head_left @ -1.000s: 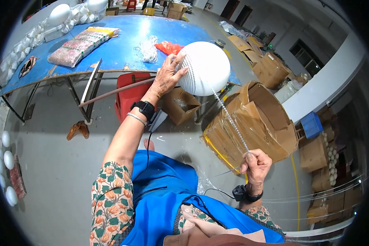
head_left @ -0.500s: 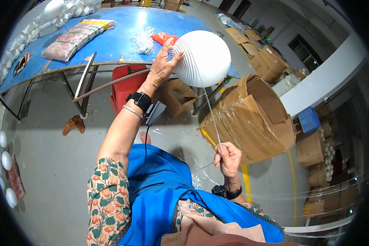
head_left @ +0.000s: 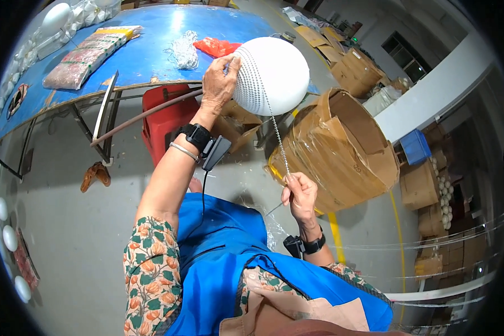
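Observation:
A large white ball [head_left: 283,73] is in front of me by the table's near edge, its left side wound with rows of silver bead-like trim [head_left: 249,81]. My left hand [head_left: 220,81] is closed at the ball's left side, fingertips curled against the wound rows. From the ball a taut strand of the same trim [head_left: 278,137] runs down to my right hand [head_left: 301,193]. Thumb and fingers of that hand pinch the strand, and its loose end trails below. Part of the left fingers' grip is hidden.
A blue table [head_left: 145,61] bears a plastic-wrapped pack [head_left: 89,59], a white string bundle [head_left: 183,51] and a red bag [head_left: 217,47]. Under it stands a red stool [head_left: 157,120]. A big open carton [head_left: 330,151] stands at right; a brown sandal [head_left: 96,176] lies on the floor.
Both hands and the ball appear slightly further left in view. The left fingers, spread on the ball before, are now curled in at its edge. The right hand still pinches the strand.

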`<state>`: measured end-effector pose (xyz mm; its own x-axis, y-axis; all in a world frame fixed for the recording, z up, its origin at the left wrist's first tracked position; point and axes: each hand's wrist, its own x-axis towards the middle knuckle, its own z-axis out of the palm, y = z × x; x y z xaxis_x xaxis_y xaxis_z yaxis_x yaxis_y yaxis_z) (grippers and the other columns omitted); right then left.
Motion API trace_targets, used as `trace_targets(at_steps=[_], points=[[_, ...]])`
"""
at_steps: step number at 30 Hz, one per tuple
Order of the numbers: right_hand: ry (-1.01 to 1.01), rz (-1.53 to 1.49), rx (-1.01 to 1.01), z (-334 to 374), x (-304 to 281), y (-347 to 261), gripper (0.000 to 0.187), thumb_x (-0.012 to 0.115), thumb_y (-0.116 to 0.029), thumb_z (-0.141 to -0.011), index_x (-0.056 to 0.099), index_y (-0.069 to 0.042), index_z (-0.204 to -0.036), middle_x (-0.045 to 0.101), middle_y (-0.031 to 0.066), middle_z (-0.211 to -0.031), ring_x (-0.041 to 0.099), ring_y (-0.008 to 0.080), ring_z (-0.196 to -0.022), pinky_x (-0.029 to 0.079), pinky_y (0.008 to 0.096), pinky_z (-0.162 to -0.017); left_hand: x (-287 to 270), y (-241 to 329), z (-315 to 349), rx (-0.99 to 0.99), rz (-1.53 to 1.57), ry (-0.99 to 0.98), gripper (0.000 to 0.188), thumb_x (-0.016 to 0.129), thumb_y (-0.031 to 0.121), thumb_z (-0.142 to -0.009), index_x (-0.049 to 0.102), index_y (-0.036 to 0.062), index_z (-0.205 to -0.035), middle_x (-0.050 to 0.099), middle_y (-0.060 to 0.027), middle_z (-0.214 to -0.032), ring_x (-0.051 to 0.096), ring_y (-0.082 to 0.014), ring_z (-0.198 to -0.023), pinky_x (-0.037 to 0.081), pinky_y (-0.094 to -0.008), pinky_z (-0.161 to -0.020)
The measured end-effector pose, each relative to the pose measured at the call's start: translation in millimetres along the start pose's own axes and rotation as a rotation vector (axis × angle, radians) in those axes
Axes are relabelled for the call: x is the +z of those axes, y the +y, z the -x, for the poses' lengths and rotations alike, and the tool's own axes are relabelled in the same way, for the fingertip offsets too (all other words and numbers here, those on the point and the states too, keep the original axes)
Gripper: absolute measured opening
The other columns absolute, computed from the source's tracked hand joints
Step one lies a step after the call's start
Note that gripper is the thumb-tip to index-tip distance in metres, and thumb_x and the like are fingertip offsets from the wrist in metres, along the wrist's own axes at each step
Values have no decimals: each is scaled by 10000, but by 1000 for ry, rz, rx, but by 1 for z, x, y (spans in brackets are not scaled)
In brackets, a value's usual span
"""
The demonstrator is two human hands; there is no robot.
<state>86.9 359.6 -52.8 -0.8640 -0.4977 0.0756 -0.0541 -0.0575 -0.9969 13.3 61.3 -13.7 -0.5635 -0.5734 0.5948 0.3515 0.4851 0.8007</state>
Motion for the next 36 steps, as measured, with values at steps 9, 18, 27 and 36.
trace_targets(at_steps=[9,18,27,36], points=[[2,26,-44,-20,7,12,242,500,-221,-884,547,3,-808,524,46,-502,452,77,-398,356,185,-391,1,-3,-6,28,-169,-71,782,528,610,-714,492,-47,-1136,543,-234,-1076,522,-360,-1001,391,-385,-879],[-15,-50,-113,-46,24,17,247,506,-234,-882,553,-3,-809,520,40,-500,449,73,-400,360,188,-390,0,13,-12,-106,-165,89,658,553,569,-725,541,24,-1093,561,-220,-1064,543,-320,-990,413,-380,-833],[-3,-93,-107,-50,33,16,249,512,-238,-880,555,-8,-797,515,38,-494,438,71,-391,343,185,-383,5,-2,0,7,-218,-47,718,547,608,-694,596,-47,-983,590,-255,-950,575,-333,-929,388,-427,-873],[5,-69,-126,-35,39,2,243,511,-232,-881,556,-7,-801,513,39,-490,437,74,-391,339,188,-385,2,2,-6,-63,-180,-53,798,616,627,-610,546,-5,-1091,591,-197,-1012,577,-321,-930,427,-411,-820]])
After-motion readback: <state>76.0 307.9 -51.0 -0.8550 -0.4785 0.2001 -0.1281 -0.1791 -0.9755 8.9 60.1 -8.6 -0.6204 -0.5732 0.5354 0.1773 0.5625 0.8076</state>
